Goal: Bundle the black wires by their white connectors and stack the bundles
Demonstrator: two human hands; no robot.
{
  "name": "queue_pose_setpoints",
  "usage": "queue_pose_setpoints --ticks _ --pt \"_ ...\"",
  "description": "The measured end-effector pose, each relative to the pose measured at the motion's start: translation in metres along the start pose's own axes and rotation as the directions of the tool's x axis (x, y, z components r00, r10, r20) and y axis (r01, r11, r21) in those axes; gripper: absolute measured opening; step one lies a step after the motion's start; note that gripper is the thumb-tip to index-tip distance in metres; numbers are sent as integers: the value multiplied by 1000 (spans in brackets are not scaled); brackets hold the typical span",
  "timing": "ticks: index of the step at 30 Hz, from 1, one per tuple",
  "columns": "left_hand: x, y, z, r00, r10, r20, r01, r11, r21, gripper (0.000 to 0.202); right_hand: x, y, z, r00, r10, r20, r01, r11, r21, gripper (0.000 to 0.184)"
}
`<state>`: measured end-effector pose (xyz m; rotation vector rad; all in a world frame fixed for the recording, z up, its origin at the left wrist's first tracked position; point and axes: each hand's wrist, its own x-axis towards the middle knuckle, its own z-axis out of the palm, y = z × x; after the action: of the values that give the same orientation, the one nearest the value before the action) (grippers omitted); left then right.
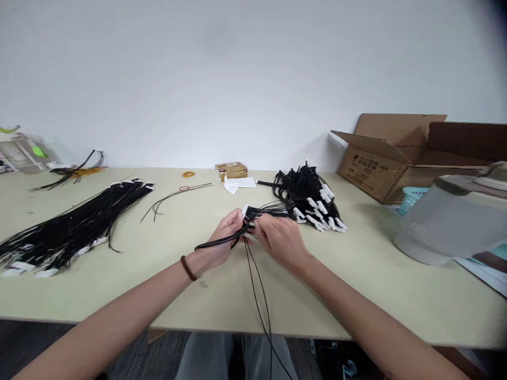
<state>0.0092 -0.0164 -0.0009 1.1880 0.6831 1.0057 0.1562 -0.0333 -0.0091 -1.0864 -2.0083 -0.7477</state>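
Between my two hands, above the middle of the table, is a looped bundle of thin black cables (217,243) with a white connector (244,210) at its end. My left hand (226,235) is closed round the bundle just below that connector. My right hand (282,236) pinches the black wires close beside it, fingertips partly hidden. Two loose wires (259,290) hang from the hands over the table's front edge. Directly behind my right hand lies a heap of black cable harnesses (303,184) with several white plugs.
A long spread of black cables (85,221) covers the left of the table (190,306). Loose wires (170,198), a yellow ring (188,174) and a small box (232,171) with white paper lie behind. Rightward stand an open carton (370,169) and a grey translucent container (447,221).
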Motion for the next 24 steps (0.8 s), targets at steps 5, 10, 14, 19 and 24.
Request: queue_pose_setpoints --ticks 5,10,14,19,24 --pt "0 -2 -2 1000 16 8 -16 1000 11 25 0 0 0 1000 -17 -15 17 1000 -7 28" --pt "1 -4 -4 999 29 38 -31 999 35 25 0 0 -1 999 -21 -30 21 1000 -5 29" --pt "1 -6 -6 996 60 69 -66 994 86 25 0 0 -2 999 -26 -26 27 1000 11 29" --pt "1 -8 -6 994 67 91 -76 992 103 26 0 -1 -2 999 -35 -26 36 999 30 28" --pt "-1 -8 -5 994 68 80 -75 994 80 27 1 -1 -3 998 -50 -32 52 998 47 27"
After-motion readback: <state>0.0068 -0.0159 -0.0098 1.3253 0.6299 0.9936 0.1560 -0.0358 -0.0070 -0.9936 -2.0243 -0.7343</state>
